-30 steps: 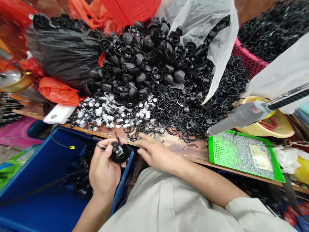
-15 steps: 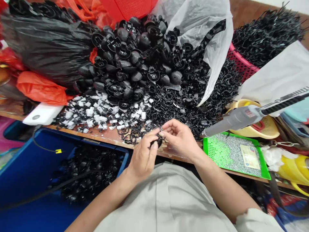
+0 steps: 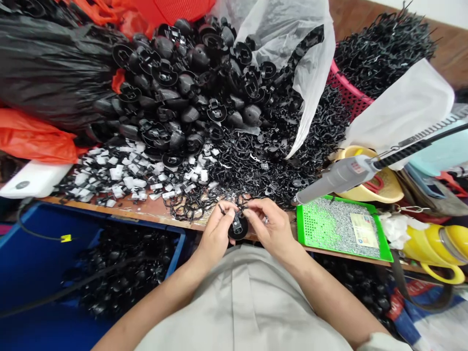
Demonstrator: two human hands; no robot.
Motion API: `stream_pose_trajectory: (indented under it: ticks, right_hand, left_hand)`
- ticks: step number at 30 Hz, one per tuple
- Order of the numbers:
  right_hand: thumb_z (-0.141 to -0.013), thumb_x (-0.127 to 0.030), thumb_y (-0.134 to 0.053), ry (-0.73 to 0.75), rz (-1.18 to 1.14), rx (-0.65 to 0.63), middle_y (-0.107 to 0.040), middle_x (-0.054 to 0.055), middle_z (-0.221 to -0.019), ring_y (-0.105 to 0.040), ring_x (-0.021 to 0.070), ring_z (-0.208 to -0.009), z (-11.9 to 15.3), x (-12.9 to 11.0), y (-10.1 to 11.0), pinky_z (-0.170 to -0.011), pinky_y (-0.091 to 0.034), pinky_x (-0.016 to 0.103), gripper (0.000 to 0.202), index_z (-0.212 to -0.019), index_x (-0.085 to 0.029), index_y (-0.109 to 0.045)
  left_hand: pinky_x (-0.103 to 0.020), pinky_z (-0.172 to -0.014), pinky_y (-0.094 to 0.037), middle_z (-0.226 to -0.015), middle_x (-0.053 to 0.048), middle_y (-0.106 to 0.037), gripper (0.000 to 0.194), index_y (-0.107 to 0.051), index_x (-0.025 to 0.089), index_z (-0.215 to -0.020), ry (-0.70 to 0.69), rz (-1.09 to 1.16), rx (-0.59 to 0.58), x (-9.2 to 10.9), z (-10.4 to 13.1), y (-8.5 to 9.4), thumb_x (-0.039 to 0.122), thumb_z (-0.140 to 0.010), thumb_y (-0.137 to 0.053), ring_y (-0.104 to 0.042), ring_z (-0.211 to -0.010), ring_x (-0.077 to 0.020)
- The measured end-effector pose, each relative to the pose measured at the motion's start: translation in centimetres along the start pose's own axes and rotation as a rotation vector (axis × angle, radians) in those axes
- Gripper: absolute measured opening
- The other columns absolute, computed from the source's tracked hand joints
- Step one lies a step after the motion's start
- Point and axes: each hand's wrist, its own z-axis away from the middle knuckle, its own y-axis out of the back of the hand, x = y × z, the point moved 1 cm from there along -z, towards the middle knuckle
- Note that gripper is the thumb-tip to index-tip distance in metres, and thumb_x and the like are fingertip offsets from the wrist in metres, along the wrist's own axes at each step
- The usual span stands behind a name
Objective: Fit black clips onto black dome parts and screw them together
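Heaps of black parts (image 3: 190, 92) cover the bench (image 3: 146, 210) from the back edge forward, with white clips (image 3: 124, 178) at their near left, a blue bin (image 3: 32, 273) below and a green tray (image 3: 341, 226) to the right under a grey driver (image 3: 336, 178). Both hands meet at the bench's near edge: left hand (image 3: 215, 234) and right hand (image 3: 272, 229) pinch a round black cap (image 3: 238, 227) between narrowed fingertips. Being round, it shows no clear long axis; its open face points up toward the camera.
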Motion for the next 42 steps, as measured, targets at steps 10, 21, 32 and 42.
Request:
stream_pose_trajectory:
  ticks: [10, 21, 32, 42]
  right_hand:
    - [-0.093, -0.023, -0.054, 0.097, 0.019, -0.116, -0.065, 0.007, -0.096, -0.062, 0.0169, -0.083, -0.5, 0.4, 0.5, -0.074, -0.054, 0.032, 0.027, -0.119, -0.023, -0.058]
    - [-0.093, -0.023, -0.052, 0.010, 0.147, 0.098, -0.064, 0.004, -0.085, -0.059, 0.0161, -0.076, -0.6, 0.6, 2.1, -0.069, -0.048, 0.029, 0.010, -0.093, -0.020, -0.062]
    - [-0.093, -0.023, -0.049, 0.054, 0.188, -0.093, -0.060, 0.004, -0.078, -0.054, 0.0171, -0.072, 0.7, -1.9, 0.5, -0.068, -0.043, 0.031, 0.011, -0.084, -0.020, -0.056]
    - [-0.094, -0.022, -0.048, 0.055, 0.101, -0.173, -0.063, 0.007, -0.100, -0.060, 0.0189, -0.094, 0.6, -0.1, 1.1, -0.081, -0.051, 0.031, 0.018, -0.110, -0.021, -0.058]
  left_hand:
    - [-0.018, -0.038, -0.041, -0.070, 0.003, -0.049, 0.022, -0.053, 0.022, -0.094, 0.048, 0.069, -0.010, 0.3, 0.4, -0.4, 0.043, -0.087, -0.051, -0.048, -0.054, -0.0110]
    - [-0.023, -0.043, -0.049, -0.076, 0.002, -0.053, 0.026, -0.052, 0.022, -0.096, -0.001, 0.226, 0.065, 0.8, -0.4, -0.6, 0.043, -0.083, -0.059, -0.054, -0.058, -0.0124]
    - [-0.019, -0.031, -0.041, -0.061, 0.006, -0.051, 0.030, -0.047, 0.025, -0.097, 0.042, 0.080, 0.012, 1.2, -0.3, -0.5, 0.051, -0.085, -0.055, -0.053, -0.043, -0.0126]
    - [-0.017, -0.031, -0.034, -0.057, 0.007, -0.046, 0.026, -0.052, 0.023, -0.091, 0.045, -0.095, 0.092, 0.5, -0.4, 1.4, 0.048, -0.087, -0.051, -0.041, -0.035, -0.0072]
